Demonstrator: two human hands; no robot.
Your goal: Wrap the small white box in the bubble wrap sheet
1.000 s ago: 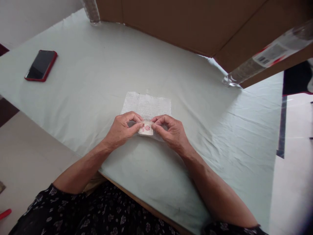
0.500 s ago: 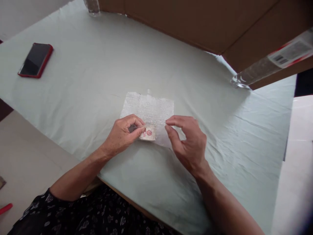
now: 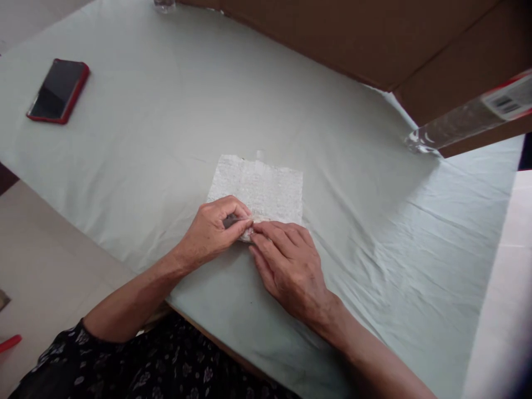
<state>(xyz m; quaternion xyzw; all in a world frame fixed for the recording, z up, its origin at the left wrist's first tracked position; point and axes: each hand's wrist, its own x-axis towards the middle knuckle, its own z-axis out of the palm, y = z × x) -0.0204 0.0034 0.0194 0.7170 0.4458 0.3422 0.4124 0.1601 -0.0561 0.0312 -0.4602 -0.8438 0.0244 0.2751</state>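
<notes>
A sheet of white bubble wrap (image 3: 261, 180) lies on the table before me, a small clear piece sticking up at its far edge. On its near part sits a small pale box (image 3: 246, 235), mostly hidden under my fingers and the wrap. My left hand (image 3: 220, 224) is closed, thumb and forefinger pinching at the box's left end. From the right, my right hand (image 3: 288, 263) lies across the box and the wrap's near edge. Its fingers are stretched out and press down there, the thumb lower and a little apart. Both hands' fingertips nearly meet.
A phone (image 3: 58, 91) in a red case lies at the left on the pale green tablecloth (image 3: 166, 111). A large cardboard box (image 3: 332, 39) with clear tape (image 3: 453, 124) stands along the back and right. The table's front edge (image 3: 216, 343) runs close to my body.
My right hand has moved left and down from the wrap's right side onto the box, fingers going from pinched to stretched out. The box's red print is now covered. My left hand keeps its pinch.
</notes>
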